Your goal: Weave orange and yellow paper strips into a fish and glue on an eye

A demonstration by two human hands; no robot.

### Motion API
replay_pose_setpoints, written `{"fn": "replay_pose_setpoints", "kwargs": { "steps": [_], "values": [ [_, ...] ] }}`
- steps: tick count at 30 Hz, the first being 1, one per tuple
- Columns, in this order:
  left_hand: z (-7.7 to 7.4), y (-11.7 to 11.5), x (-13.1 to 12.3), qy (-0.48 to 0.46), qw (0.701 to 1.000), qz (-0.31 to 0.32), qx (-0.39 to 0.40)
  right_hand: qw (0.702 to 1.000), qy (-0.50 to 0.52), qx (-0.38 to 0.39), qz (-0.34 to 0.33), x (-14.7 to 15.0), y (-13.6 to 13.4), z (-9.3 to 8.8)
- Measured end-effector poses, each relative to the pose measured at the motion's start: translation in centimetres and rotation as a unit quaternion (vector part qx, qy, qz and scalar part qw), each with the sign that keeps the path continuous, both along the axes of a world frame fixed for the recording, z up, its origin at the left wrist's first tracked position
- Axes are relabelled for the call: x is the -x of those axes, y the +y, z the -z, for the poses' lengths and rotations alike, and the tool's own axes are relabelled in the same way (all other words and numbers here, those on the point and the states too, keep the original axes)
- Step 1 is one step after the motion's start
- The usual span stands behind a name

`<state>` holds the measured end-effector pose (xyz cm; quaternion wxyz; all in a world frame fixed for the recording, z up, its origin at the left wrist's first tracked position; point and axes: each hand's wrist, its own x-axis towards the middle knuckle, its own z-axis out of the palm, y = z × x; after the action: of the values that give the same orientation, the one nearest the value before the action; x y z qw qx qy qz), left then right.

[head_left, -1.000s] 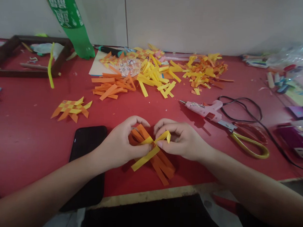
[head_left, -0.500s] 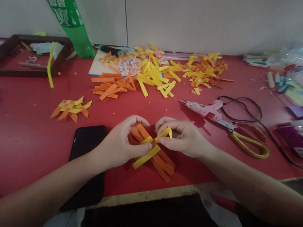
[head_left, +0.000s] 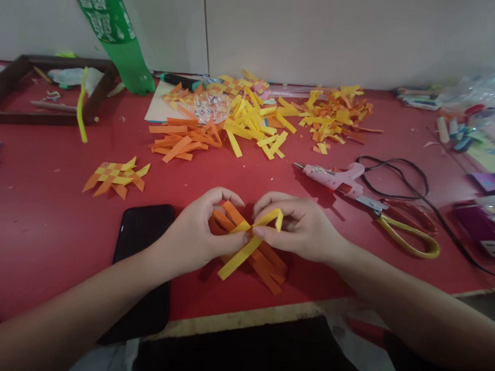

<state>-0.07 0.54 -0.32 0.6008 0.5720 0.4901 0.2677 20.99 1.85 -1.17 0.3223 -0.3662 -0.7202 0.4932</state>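
Several orange paper strips [head_left: 264,267] and yellow paper strips [head_left: 240,259] cross each other between my hands, just above the red table. My left hand [head_left: 207,227] pinches the strips from the left, its thumb at the crossing. From the right, my right hand [head_left: 292,225] grips a yellow strip close to the same crossing, thumb and fingers together. That strip's bent end sticks up past the right fingers. The exact weave is partly hidden by both thumbs. Left of my left hand lies a woven paper fish [head_left: 117,175] in orange and yellow.
A black phone [head_left: 143,268] lies under my left forearm. To the right are a pink glue gun [head_left: 337,178] with a cord and scissors [head_left: 408,234]. Loose yellow strips [head_left: 250,120], orange strips [head_left: 184,140] and paper scraps [head_left: 335,115] lie behind. A green bottle [head_left: 130,62] stands back left.
My right thumb has shifted slightly left, onto the crossing of the strips. The lower yellow strip has turned slightly. My left hand has barely moved.
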Motion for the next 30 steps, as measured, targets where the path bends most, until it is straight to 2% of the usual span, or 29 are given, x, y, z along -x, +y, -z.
{"fn": "replay_pose_setpoints", "kwargs": {
  "steps": [8, 12, 19, 22, 25, 28, 30],
  "values": [
    [-0.1, -0.2, 0.1, 0.009, 1.000, -0.005, -0.001, 0.999, 0.030, 0.031, -0.006, 0.1, 0.0, 0.1],
    [0.3, 0.0, 0.0, -0.006, 1.000, -0.011, 0.009, 0.999, 0.026, 0.019, 0.002, 0.1, 0.1, 0.0],
    [0.3, -0.1, 0.2, 0.007, 1.000, 0.000, -0.024, 1.000, 0.007, -0.002, 0.006, 0.1, 0.1, 0.0],
    [0.5, -0.4, 0.2, 0.018, 0.997, -0.005, -0.076, 0.995, -0.006, -0.094, 0.013, 0.1, 0.0, 0.1],
    [0.8, -0.8, 0.2, 0.038, 0.977, -0.045, -0.203, 0.965, -0.026, -0.261, 0.016, 0.0, -0.1, 0.1],
    [0.6, -1.2, 0.2, 0.096, 0.918, -0.070, -0.379, 0.910, -0.038, -0.413, 0.008, -0.2, -0.3, -0.1],
    [0.4, -1.4, 0.2, 0.115, 0.881, -0.064, -0.455, 0.883, -0.045, -0.467, 0.005, -0.5, -0.5, -0.2]
  ]
}}
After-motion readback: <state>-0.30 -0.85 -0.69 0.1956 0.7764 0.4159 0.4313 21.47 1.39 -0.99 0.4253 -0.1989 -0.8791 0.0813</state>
